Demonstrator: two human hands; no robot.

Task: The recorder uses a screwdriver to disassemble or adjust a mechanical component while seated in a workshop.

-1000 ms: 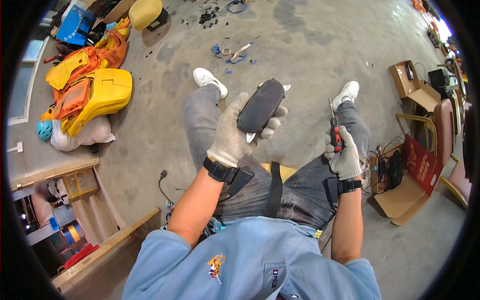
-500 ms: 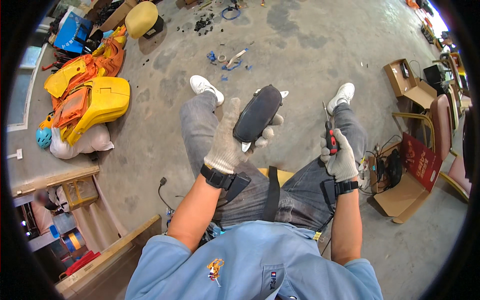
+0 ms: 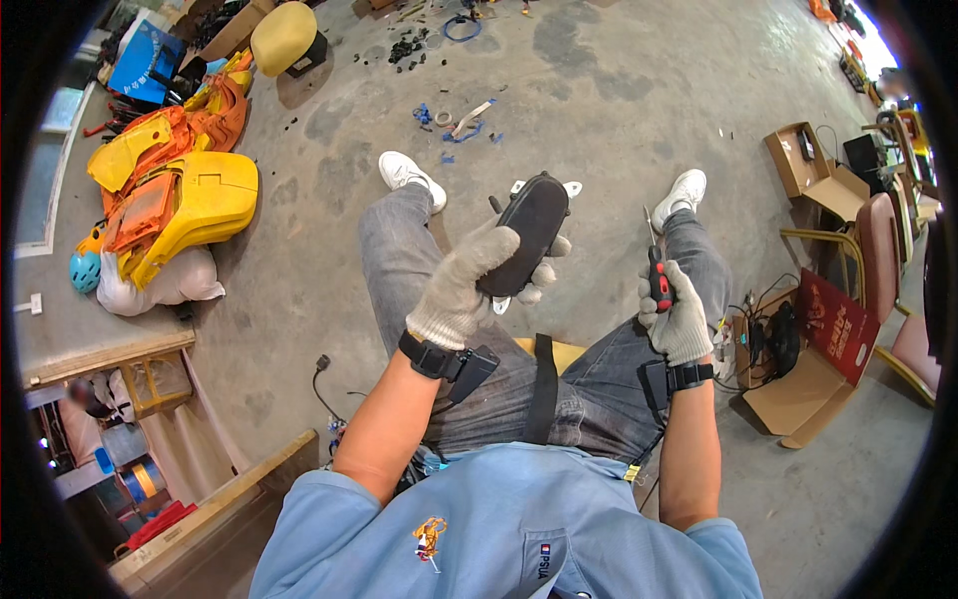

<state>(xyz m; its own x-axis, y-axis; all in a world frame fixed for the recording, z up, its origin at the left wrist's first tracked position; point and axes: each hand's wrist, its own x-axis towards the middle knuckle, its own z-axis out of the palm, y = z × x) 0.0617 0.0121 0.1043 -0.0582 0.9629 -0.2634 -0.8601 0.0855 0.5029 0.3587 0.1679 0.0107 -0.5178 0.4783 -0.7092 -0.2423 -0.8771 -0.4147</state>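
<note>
My left hand (image 3: 457, 282), in a pale knit glove, grips a black oblong case (image 3: 529, 232) in front of my lap. The thumb lies across the case's near left side, and the other fingertips wrap round its right edge. Small white tabs stick out at the case's far and near ends. My right hand (image 3: 685, 324), gloved too, is closed round the red and black handle of a screwdriver (image 3: 659, 278). Its thin metal shaft points away from me, above my right shin. Case and screwdriver are well apart.
Yellow and orange plastic shells (image 3: 205, 195) are piled at the left beside a white sack (image 3: 175, 280). Blue scraps and a tape ring (image 3: 443, 118) lie on the concrete ahead. To the right stand an open cardboard box (image 3: 798, 399) and a chair (image 3: 878, 250).
The black case has turned in my left hand, showing more tabs at its far end. My left thumb now lies over the case. My right hand and the screwdriver hardly moved.
</note>
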